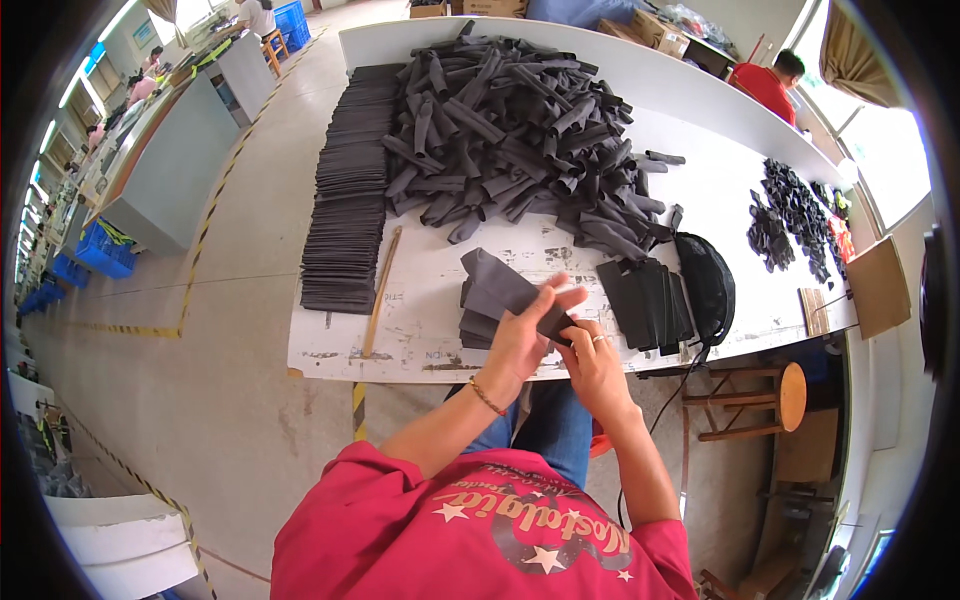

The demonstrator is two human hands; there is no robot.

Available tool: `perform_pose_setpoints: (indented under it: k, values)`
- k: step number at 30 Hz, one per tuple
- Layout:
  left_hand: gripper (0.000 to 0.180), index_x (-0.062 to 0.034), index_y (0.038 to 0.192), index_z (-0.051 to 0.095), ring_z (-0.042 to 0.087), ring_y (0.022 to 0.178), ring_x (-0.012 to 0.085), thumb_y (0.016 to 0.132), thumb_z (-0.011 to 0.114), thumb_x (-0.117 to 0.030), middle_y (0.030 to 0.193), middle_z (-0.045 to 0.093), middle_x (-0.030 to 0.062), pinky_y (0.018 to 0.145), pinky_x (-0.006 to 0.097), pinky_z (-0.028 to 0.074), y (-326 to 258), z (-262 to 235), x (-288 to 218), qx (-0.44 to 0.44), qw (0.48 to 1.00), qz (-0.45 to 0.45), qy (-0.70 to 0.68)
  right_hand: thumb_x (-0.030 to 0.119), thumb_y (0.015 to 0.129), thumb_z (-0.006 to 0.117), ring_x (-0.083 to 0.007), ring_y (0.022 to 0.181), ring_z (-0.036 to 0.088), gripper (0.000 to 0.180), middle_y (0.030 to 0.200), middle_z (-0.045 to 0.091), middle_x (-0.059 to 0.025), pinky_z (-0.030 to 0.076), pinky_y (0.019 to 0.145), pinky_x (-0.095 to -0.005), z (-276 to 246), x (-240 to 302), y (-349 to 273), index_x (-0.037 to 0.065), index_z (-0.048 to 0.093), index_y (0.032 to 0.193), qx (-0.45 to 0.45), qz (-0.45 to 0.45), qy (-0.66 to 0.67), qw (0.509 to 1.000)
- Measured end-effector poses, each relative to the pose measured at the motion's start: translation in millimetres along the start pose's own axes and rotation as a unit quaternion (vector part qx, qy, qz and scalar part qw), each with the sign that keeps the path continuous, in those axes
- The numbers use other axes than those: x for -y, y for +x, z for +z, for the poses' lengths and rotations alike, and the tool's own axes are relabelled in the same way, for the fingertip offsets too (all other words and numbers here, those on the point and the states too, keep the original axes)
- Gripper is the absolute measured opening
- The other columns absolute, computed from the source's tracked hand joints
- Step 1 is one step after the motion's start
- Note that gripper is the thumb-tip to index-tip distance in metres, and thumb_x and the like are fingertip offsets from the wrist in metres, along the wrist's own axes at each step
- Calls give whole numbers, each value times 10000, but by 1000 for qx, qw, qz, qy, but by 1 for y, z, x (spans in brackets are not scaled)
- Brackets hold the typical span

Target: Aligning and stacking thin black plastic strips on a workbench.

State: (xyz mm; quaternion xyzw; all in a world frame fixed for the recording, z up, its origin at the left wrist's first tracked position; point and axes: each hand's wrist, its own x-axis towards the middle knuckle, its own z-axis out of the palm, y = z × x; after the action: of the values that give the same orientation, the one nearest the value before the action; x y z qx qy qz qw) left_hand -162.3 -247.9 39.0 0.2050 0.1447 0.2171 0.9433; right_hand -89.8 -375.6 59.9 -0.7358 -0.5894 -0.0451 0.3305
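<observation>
A dark grey tube-like piece of fabric (pixel 497 286) slants between my hands at the table's near edge. My left hand (pixel 522 338) holds it around the middle, with some fingers stretched out beyond it. At its lower right end, my right hand (pixel 597 368) pinches the edge between thumb and fingers. Beneath the held piece, a small stack of similar grey fabric pieces (pixel 478 328) lies on the white table (pixel 440 280), partly hidden. Just right of my hands are flat dark fabric pieces (pixel 645 308), laid overlapping, with a black rounded bag (pixel 708 288) beside them.
A large heap of rolled dark fabric pieces (pixel 510 130) covers the table's far middle. Along the left edge runs a long neat stack (pixel 350 190), beside a wooden stick (pixel 383 290). Small black items (pixel 795 220) lie far right. A wooden stool (pixel 790 397) stands right of the table.
</observation>
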Motion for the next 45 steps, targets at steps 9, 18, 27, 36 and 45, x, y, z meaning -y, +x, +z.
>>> perform_pose_setpoints:
  k: [9, 18, 27, 36, 45]
  values:
    - [314, 20, 1163, 585, 674, 1002, 311, 1006, 537, -247, 972, 700, 132, 922, 396, 509, 1, 14, -4, 38, 989, 139, -41, -44, 782, 676, -336, 840, 583, 241, 962, 559, -143, 500, 702, -420, -15, -4, 18, 23, 537, 968, -26, -90, 2, 996]
    - [300, 16, 1122, 592, 669, 1019, 328, 998, 555, -254, 924, 692, 112, 929, 406, 500, -2, 6, 2, 23, 986, 149, -65, -56, 762, 678, -328, 807, 589, 229, 928, 572, -134, 498, 651, -418, -4, 0, 19, 21, 547, 933, -25, -86, 27, 996]
    - [298, 42, 1065, 639, 675, 985, 244, 1007, 527, -228, 837, 707, 123, 906, 346, 492, -20, -1, -42, 121, 972, 51, 196, 22, 802, 737, -160, 673, 608, 139, 862, 641, -93, 494, 642, -293, -51, 9, 28, 0, 639, 899, -60, 131, 167, 975]
    - [266, 70, 1045, 640, 687, 885, 236, 998, 539, -172, 824, 701, 118, 855, 329, 510, -38, -2, -48, 299, 891, -172, 296, 2, 796, 714, -174, 758, 560, 215, 890, 559, -55, 472, 698, -303, -80, 21, 67, 36, 641, 995, 116, 9, 227, 967]
    - [264, 84, 1022, 647, 702, 828, 264, 976, 568, -164, 804, 701, 145, 797, 341, 529, -55, -12, -64, 298, 865, -244, 321, 116, 855, 683, -245, 748, 587, 145, 829, 567, -103, 475, 680, -345, -128, 9, 74, 3, 592, 862, 123, 22, 134, 983]
